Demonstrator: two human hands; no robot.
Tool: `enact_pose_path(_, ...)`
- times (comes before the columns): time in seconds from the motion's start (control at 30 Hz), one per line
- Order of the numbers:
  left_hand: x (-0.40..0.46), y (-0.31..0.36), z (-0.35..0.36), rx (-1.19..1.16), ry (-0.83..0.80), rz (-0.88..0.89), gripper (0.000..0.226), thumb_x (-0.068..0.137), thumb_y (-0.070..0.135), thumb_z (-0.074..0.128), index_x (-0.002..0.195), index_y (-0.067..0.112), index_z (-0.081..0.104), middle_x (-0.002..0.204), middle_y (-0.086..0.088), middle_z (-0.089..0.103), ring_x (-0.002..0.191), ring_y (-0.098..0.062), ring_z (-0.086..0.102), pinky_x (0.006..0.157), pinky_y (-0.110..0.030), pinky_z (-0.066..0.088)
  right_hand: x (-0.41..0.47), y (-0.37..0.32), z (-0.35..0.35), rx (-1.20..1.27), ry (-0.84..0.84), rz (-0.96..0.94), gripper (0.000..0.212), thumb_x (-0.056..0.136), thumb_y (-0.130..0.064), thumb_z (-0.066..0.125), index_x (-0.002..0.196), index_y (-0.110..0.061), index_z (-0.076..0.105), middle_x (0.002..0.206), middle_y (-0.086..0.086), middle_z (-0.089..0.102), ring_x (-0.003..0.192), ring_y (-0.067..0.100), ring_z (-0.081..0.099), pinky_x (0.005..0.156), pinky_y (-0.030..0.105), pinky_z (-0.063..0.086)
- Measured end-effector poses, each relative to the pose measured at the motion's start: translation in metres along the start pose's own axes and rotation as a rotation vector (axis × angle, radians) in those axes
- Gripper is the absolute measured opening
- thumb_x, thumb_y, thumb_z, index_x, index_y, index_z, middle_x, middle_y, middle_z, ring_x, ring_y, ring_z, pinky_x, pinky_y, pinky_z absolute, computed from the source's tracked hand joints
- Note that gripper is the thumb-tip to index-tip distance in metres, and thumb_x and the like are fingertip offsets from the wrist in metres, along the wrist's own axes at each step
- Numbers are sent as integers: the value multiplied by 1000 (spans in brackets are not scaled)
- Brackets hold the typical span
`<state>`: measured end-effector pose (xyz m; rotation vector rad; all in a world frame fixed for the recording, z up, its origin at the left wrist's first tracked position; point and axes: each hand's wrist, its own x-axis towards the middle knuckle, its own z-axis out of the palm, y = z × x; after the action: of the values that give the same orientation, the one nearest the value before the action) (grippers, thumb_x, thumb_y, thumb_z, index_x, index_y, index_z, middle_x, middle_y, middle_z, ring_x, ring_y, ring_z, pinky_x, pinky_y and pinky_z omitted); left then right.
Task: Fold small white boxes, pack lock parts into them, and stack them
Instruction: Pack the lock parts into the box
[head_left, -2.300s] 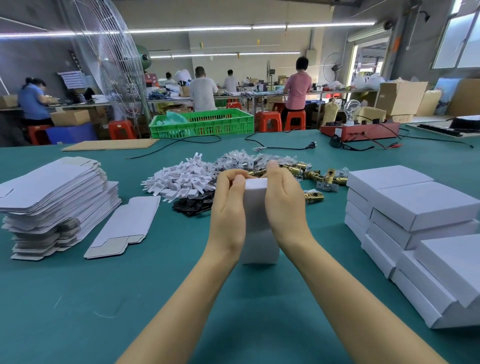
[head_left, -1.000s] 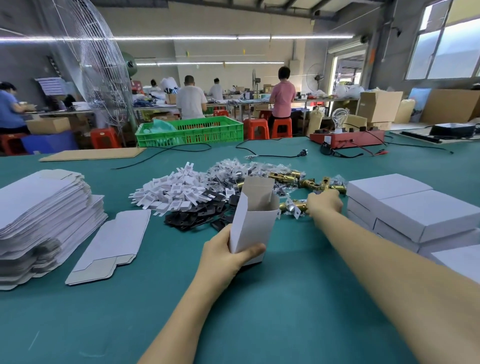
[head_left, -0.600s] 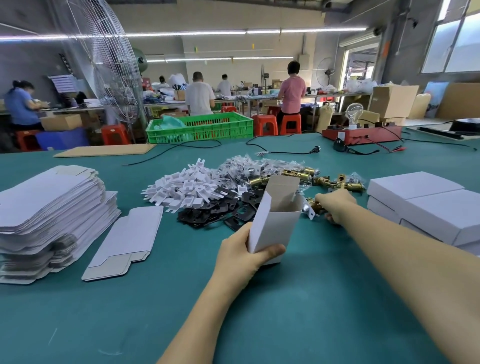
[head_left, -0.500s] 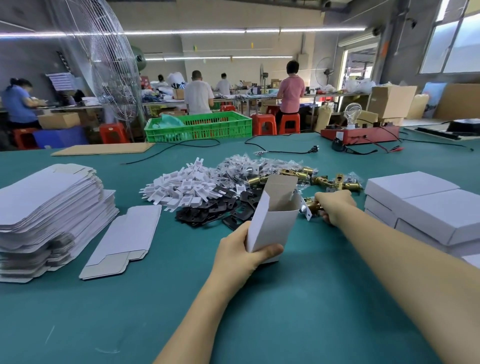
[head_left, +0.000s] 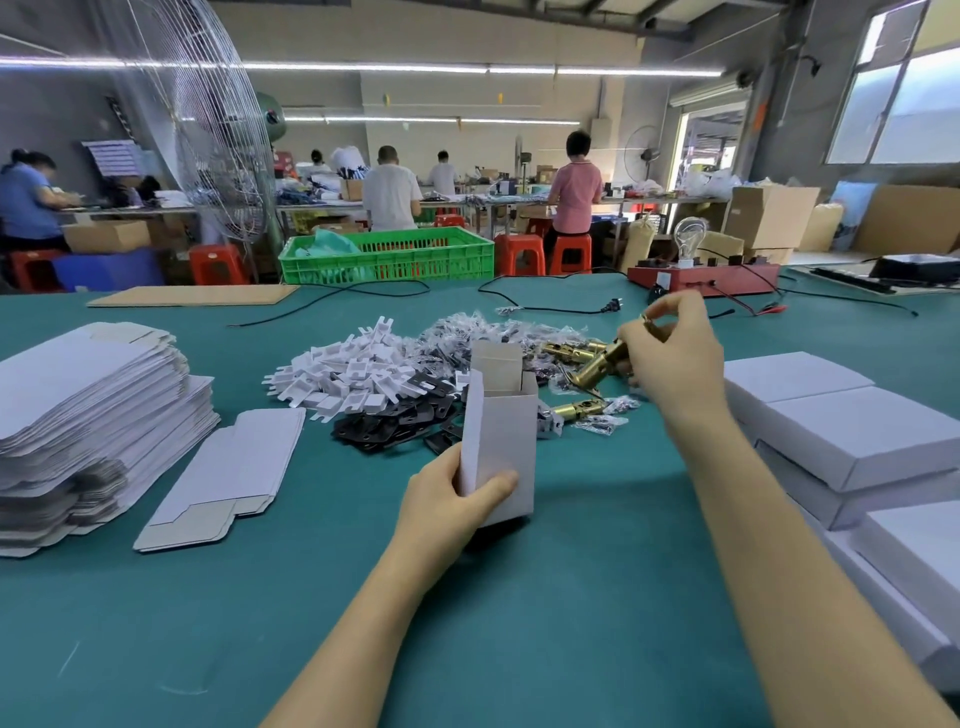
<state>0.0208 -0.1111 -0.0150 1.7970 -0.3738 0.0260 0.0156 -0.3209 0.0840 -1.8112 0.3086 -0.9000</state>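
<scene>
A small white box (head_left: 501, 441) is being held upright on the green surface (head_left: 571, 597) by the left hand (head_left: 449, 506), whose grip is being kept closed round the box's lower left edge, the thumb being pressed across the front face. The box's top is standing open, with its brown inner flap being shown raised at the back.

A brass lock part (head_left: 597, 369) is being grasped in the right hand (head_left: 670, 364), lifted clear of the surface, above and to the right of the box's open mouth and apart from it. The fingers are being curled round the part's far end, and its cylindrical body is being pointed down and leftward toward the box. A second small piece seems to be pinched between the thumb and forefinger at the top of that hand, though it cannot be told what it is.

Behind the box, piles of white plastic pieces (head_left: 353, 371), black plates (head_left: 395, 421) and further brass parts (head_left: 569, 353) are lying. Flat unfolded blanks (head_left: 88, 410) are being kept stacked at the left, with a single blank (head_left: 228, 475) lying just beside them. Closed white boxes (head_left: 852, 436) are lying stacked at the right, near the right forearm.
</scene>
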Motion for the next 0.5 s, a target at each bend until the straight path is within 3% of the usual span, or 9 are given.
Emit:
enact_pose_path(0.13,0,1,-1,0,-30,11,38,64,31,77,100,38,68,94,18,72,90,-7,66,76,-21,53,3,-29,-17,173,-145,71,15,86,-12,59,87,-23,48,80,6,68,59,16,70,47,23,51)
enact_pose_path(0.23,0,-2,-3,-10,-41,2,43,72,16,83,110,31,69,102,14,73,98,-12,67,84,-29,54,0,-40,-24,442,-318,183,11,89,-8,58,89,-17,52,67,0,71,60,19,70,46,21,50)
enact_pose_path(0.33,1,-3,-5,-21,-41,-11,42,73,12,83,109,28,70,103,11,73,99,-16,67,86,-33,54,-4,-43,-25,660,-502,272,8,91,-11,57,87,-16,53,69,2,70,65,20,70,52,22,54)
enact_pose_path(0.5,2,-6,-4,22,-60,-9,40,74,12,83,107,31,71,100,14,73,96,-13,67,82,-28,54,-5,-42,-23,598,-612,248,6,91,-10,57,87,-14,56,69,6,69,60,19,68,54,22,56)
